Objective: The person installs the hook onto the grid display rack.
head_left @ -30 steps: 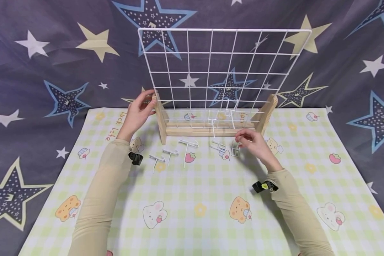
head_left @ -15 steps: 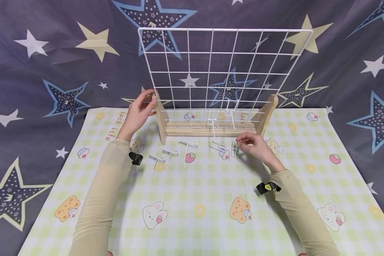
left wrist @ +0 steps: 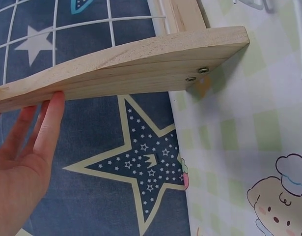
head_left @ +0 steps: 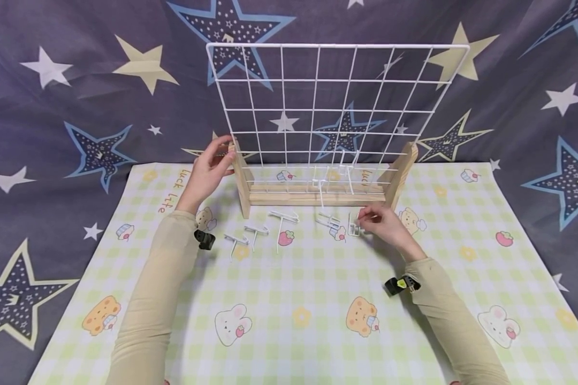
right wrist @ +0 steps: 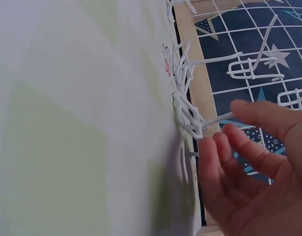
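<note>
A white wire grid panel (head_left: 318, 110) stands in a wooden stand with a base bar (head_left: 294, 199). My left hand (head_left: 204, 174) touches the outer face of the left wooden post (left wrist: 111, 78), its fingers fairly straight. Low in front of the panel's right part, my right hand (head_left: 386, 227) has its thumb and fingers at a small white wire hook (head_left: 354, 230). In the right wrist view the prong of that hook (right wrist: 189, 118) runs between thumb and fingertips, pinched there; its far end is hidden. Another wire-backed hook (head_left: 328, 220) lies just left of it.
Two white hooks hang on the grid, one lower left (head_left: 321, 187) and one to its right (head_left: 350, 179). Three T-shaped hooks lie on the checked tablecloth (head_left: 270, 278), including the longest one (head_left: 284, 216). A star-patterned curtain (head_left: 91, 43) hangs behind.
My right hand has shifted slightly right and then lower, with its fingers closing at the small hook. The left hand and the stand have stayed in place.
</note>
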`<state>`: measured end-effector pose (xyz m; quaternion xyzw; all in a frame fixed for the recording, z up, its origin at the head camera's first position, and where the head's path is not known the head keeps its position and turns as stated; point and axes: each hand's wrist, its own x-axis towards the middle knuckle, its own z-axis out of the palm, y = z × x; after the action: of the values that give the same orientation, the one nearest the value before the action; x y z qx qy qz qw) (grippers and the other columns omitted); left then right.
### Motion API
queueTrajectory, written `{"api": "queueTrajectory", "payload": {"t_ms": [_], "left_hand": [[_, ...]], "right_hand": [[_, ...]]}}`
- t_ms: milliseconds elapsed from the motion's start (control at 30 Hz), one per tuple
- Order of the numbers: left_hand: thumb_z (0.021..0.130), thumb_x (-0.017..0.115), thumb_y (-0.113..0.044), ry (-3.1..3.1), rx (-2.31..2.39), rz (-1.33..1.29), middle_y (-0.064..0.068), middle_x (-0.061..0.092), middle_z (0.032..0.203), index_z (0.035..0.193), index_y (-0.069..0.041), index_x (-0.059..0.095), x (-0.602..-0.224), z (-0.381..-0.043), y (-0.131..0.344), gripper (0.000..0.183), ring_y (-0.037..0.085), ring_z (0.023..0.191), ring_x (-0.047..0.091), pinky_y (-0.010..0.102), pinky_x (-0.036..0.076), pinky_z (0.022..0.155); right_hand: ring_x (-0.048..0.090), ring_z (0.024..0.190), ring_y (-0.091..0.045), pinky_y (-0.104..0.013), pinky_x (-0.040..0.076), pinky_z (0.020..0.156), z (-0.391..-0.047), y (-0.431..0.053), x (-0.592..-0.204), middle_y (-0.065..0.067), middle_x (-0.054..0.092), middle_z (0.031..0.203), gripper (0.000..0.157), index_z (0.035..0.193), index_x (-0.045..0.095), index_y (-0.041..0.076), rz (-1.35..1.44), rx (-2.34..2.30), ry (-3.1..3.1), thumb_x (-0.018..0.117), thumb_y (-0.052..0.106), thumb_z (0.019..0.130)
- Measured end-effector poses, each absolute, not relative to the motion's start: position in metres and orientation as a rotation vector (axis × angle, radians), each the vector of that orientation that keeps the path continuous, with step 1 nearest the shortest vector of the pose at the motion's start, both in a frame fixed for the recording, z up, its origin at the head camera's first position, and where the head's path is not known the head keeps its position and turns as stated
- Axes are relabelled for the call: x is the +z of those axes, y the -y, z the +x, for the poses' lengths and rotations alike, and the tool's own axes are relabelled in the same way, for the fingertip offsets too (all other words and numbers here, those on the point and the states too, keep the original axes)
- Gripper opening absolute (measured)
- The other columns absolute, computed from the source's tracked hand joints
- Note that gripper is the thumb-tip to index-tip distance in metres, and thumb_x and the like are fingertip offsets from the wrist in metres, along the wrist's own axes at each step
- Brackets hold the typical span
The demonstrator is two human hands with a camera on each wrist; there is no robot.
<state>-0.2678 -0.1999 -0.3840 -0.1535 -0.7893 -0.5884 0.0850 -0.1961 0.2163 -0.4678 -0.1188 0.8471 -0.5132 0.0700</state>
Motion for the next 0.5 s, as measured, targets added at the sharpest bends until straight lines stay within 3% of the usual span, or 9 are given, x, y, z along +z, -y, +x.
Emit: {"api": "queueTrajectory", "payload": {"t_ms": [300,500], "left_hand": [[0.100,0.055,-0.017,2.354,-1.770,-0.451,0.024,0.054,0.126,0.140,-0.010,0.048,-0.3839,-0.2684,0.2011,0.042,0.019,0.099,0.062,0.032,0.059,0.081],[0.100,0.055,-0.015,2.347,-1.787,-0.454,0.025,0.054,0.126,0.140,-0.009,0.047,-0.3851,-0.2698,0.2015,0.041,0.018,0.098,0.062,0.032,0.059,0.081]], "right_hand": [[0.056,0.074,-0.016,-0.017,0.050,0.061,-0.1986,-0.2176,-0.4760,-0.018,0.063,0.088,0.019,0.102,0.058,-0.013,-0.235,-1.519,-2.527,0.065,-0.006,0.086],[0.056,0.072,-0.014,-0.016,0.050,0.059,-0.2031,-0.2122,-0.4787,-0.018,0.063,0.086,0.019,0.099,0.058,-0.011,-0.210,-1.478,-2.590,0.069,-0.005,0.085]]}}
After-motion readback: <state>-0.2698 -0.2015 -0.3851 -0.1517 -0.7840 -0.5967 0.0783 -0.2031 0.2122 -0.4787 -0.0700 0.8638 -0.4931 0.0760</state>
